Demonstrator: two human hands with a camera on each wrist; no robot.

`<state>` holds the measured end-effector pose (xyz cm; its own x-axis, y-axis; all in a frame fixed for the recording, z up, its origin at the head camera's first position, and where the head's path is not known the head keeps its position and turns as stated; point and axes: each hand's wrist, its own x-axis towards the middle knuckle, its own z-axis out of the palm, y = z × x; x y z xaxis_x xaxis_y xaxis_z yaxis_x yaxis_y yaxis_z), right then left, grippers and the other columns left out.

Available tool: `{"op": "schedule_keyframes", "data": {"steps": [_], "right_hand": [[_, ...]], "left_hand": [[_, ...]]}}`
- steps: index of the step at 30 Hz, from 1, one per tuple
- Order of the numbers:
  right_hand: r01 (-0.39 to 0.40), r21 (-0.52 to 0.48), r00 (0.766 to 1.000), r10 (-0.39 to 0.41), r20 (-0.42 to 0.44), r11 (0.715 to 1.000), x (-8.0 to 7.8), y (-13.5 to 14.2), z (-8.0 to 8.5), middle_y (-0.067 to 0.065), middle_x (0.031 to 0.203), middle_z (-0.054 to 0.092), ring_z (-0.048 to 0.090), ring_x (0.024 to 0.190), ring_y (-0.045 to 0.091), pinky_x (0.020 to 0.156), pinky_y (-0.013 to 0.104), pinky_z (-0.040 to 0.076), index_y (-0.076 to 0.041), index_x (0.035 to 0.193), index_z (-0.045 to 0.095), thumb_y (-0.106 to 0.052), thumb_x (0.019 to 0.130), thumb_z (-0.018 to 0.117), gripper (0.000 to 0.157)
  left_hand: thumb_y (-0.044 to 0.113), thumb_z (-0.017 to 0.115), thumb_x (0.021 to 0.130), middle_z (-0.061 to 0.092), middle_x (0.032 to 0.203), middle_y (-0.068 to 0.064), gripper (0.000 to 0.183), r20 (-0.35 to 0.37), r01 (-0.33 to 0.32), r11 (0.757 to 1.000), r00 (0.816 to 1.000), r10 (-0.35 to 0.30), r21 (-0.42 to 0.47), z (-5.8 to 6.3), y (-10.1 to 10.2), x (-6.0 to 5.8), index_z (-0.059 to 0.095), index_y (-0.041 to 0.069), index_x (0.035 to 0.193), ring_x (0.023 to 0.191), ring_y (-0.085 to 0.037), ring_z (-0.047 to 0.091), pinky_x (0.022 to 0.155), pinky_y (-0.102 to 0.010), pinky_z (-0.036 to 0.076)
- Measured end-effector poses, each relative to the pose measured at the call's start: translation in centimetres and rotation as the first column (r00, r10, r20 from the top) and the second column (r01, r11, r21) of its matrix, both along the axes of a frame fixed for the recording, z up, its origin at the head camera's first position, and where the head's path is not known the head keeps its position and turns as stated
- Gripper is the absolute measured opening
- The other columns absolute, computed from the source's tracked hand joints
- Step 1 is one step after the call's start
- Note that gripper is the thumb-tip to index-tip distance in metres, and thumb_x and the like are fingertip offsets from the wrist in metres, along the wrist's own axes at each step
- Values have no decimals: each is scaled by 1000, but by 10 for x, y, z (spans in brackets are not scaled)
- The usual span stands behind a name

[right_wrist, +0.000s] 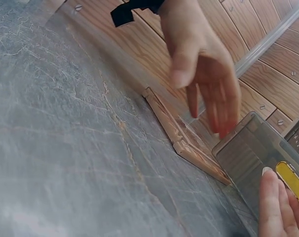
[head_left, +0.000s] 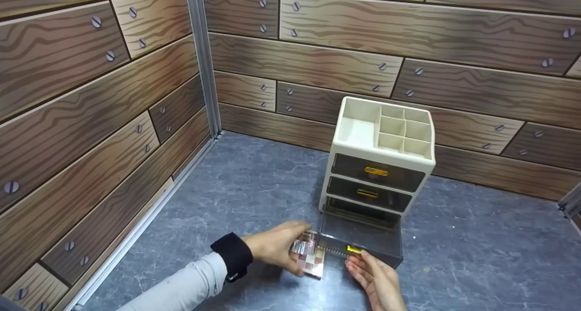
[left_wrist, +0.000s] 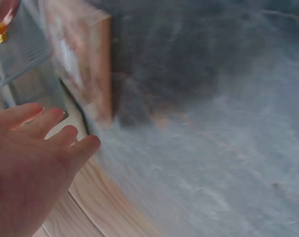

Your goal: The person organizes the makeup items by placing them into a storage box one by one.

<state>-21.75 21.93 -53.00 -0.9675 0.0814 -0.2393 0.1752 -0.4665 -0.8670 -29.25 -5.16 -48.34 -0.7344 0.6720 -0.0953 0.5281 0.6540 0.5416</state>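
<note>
A flat pinkish eyeshadow palette (head_left: 311, 263) with coloured squares lies on the tabletop by the left front corner of a pulled-out drawer (head_left: 386, 238). My left hand (head_left: 278, 246) is over its left side, thumb and fingers spread. The right wrist view shows this left hand (right_wrist: 204, 74) above the palette (right_wrist: 189, 143), apart from it. At the drawer's front, my right hand (head_left: 380, 281) pinches the yellow handle (head_left: 353, 249), with the thumb and fingers at its edge. In the left wrist view the palette (left_wrist: 80, 54) is blurred beyond the left fingers.
The drawer belongs to a cream desktop organizer (head_left: 386, 150) with open compartments on top. Two dark drawers (head_left: 347, 165) above are pushed in. Wood-patterned walls (head_left: 317, 56) stand behind and at the left of the grey marbled tabletop (head_left: 254, 179).
</note>
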Motion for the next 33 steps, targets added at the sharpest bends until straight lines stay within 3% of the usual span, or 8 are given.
{"op": "schedule_keyframes", "data": {"steps": [5,13,19,24,33], "right_hand": [[25,3,1000,-25,18,1000,0,-1,2,9,88,76,77,84,16,87,28,62,-1,99,70,-9,110,51,23],[27,3,1000,-27,15,1000,0,-3,2,10,88,76,77,84,17,88,28,62,0,99,71,-9,109,52,23],[17,-13,1000,-17,5,1000,0,-3,2,9,87,76,77,83,16,87,28,62,-2,98,70,-8,109,51,23],[34,-3,999,-34,14,999,-1,-4,2,10,87,76,77,83,17,87,29,62,-1,99,70,-8,109,52,22],[37,25,999,-37,21,999,1,-2,-2,8,88,76,76,83,15,87,28,62,-1,102,67,-9,109,52,18]], "left_hand": [[31,98,70,39,166,-13,110,-16,23,999,1000,-23,-34,-6,-1,2,38,6,159,152,-30,38,125,-47,33],[32,98,69,37,167,-12,108,-81,19,998,996,-24,-61,-12,-5,-1,41,9,159,155,-34,31,124,-58,30],[32,98,69,43,163,-7,99,-74,27,999,997,-29,-27,-15,-8,-5,49,19,155,149,-28,39,121,-55,37],[34,98,68,42,164,-4,98,-69,27,999,997,-30,-36,-17,-8,-7,50,28,154,148,-25,37,119,-58,38],[31,99,66,44,161,-6,95,-50,42,999,998,-43,-23,-19,-12,-1,56,26,150,147,-29,42,117,-56,42]]}}
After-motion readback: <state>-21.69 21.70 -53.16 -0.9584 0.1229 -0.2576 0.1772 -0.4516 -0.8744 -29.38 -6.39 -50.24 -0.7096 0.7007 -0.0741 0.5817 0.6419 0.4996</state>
